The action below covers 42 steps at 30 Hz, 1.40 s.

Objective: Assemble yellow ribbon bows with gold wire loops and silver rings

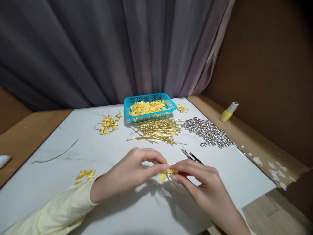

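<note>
My left hand (133, 171) and my right hand (198, 178) meet over the white tabletop (122, 202), both pinching a small yellow ribbon piece (164, 174) with a thin gold wire looped below it. Fingers of both hands are closed on it. Small snips (192, 156) lie just beyond my right hand. Farther back lies a heap of gold wires (157, 130), a pile of silver beads (207, 132) and a blue basket (149, 100) of yellow ribbon pieces.
Finished yellow ribbon charms (107, 124) lie at the back left, a few more (182, 108) right of the basket. Loose yellow pieces (85, 174) and one long wire (55, 156) lie at left. A yellow thread spool (228, 112) rests on the wooden ledge. A curtain hangs behind.
</note>
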{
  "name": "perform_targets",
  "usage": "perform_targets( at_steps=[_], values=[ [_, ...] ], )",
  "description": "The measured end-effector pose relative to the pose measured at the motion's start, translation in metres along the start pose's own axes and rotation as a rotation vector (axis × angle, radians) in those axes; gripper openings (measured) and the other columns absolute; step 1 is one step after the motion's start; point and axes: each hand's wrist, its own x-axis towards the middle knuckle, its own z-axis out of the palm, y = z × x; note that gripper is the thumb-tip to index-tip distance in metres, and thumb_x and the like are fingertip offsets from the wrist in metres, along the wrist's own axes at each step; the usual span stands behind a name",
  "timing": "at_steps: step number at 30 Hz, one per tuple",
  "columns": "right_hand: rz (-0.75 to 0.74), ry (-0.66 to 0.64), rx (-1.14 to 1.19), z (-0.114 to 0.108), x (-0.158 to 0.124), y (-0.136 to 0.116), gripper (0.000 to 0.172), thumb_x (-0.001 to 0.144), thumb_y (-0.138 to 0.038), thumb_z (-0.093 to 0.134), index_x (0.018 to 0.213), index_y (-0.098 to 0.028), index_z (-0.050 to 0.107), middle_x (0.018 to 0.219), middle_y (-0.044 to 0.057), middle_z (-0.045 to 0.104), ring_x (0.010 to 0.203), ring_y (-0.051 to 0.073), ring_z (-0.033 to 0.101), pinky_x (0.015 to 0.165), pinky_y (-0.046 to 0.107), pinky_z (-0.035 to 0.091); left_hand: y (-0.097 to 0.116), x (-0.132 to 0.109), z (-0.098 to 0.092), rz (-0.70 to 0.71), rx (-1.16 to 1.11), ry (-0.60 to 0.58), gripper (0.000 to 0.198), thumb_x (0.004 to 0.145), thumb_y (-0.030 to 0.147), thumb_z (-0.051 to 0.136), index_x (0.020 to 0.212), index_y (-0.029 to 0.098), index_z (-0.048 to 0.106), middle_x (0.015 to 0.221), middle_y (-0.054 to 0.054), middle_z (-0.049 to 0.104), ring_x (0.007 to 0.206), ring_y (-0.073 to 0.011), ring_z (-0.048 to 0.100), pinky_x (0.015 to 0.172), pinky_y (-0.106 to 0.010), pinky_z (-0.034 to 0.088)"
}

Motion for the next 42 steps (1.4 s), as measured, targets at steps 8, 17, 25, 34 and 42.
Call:
perform_targets(
  at_steps=[8, 17, 25, 34, 42],
  values=[
    [0.042, -0.04, 0.011, 0.0, 0.0, -0.001, 0.016, 0.08, -0.011, 0.053, 0.084, -0.019, 0.067, 0.078, 0.003, 0.068, 0.067, 0.013, 0.063, 0.061, 0.022, 0.05, 0.001, -0.002, -0.001, 0.035, 0.01, -0.008, 0.02, 0.083, 0.031, 0.051, 0.08, 0.02, 0.068, 0.082, -0.001, 0.066, 0.078, -0.0144, 0.058, 0.074, -0.023, 0.042],
    [0.036, -0.05, -0.029, -0.001, -0.001, -0.002, 0.016, 0.079, -0.009, 0.054, 0.084, -0.018, 0.065, 0.077, 0.001, 0.07, 0.063, 0.011, 0.064, 0.059, 0.018, 0.05, 0.002, -0.008, 0.002, 0.12, 0.112, -0.005, 0.02, 0.085, 0.026, 0.049, 0.082, 0.02, 0.067, 0.087, -0.002, 0.065, 0.083, -0.0141, 0.057, 0.076, -0.023, 0.041],
    [0.101, -0.07, 0.018, 0.0, -0.004, 0.0, 0.012, 0.079, -0.012, 0.054, 0.088, -0.018, 0.06, 0.08, 0.003, 0.068, 0.065, 0.011, 0.063, 0.058, 0.016, 0.049, 0.001, -0.006, 0.0, 0.109, 0.044, -0.017, 0.02, 0.086, 0.026, 0.048, 0.083, 0.018, 0.066, 0.087, -0.001, 0.066, 0.082, -0.0133, 0.057, 0.077, -0.023, 0.041],
    [0.44, -0.064, 0.517, -0.005, 0.003, 0.007, 0.012, 0.073, -0.024, 0.066, 0.082, -0.018, 0.061, 0.07, 0.003, 0.067, 0.059, 0.013, 0.062, 0.057, 0.022, 0.051, -0.02, 0.01, -0.011, 0.11, -0.21, -0.112, 0.023, 0.083, 0.029, 0.052, 0.103, 0.02, 0.061, 0.088, -0.002, 0.066, 0.083, -0.0142, 0.059, 0.077, -0.026, 0.043],
    [0.514, -0.086, 0.95, 0.011, 0.006, 0.021, 0.023, 0.068, -0.019, 0.072, 0.079, -0.017, 0.052, 0.062, 0.0, 0.065, 0.049, 0.009, 0.058, 0.05, 0.02, 0.048, -0.033, 0.014, 0.007, 0.173, -0.466, -0.129, 0.012, 0.078, 0.023, 0.06, 0.088, 0.018, 0.063, 0.09, -0.002, 0.058, 0.085, -0.0145, 0.054, 0.08, -0.028, 0.041]
  ],
)
